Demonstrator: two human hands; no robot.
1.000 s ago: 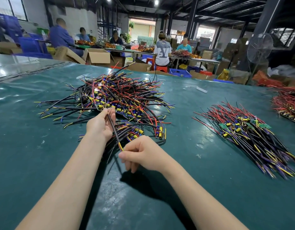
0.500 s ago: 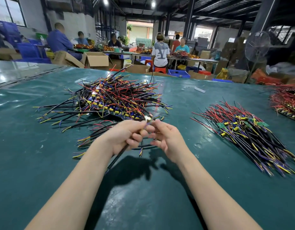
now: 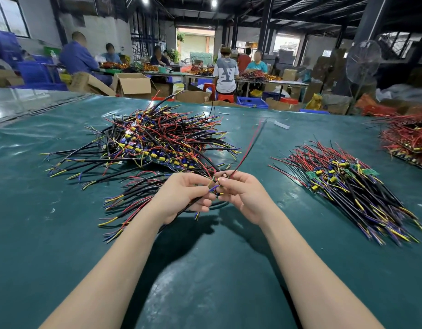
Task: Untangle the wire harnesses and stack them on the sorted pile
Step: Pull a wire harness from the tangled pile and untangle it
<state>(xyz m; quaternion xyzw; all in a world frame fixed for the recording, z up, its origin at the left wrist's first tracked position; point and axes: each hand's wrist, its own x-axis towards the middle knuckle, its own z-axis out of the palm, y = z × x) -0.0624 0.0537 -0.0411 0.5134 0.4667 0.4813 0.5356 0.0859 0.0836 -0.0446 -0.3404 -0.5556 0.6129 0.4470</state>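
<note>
A single head-worn wide-angle view looks forward and down across the green counter (image 3: 62, 233), close over both forearms, with the workshop hall beyond.

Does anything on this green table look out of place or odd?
A small white strip lies alone on the table, beyond the sorted pile, part of no heap: it looks like a stray scrap. The left hand and right hand simply hold one harness.
</note>
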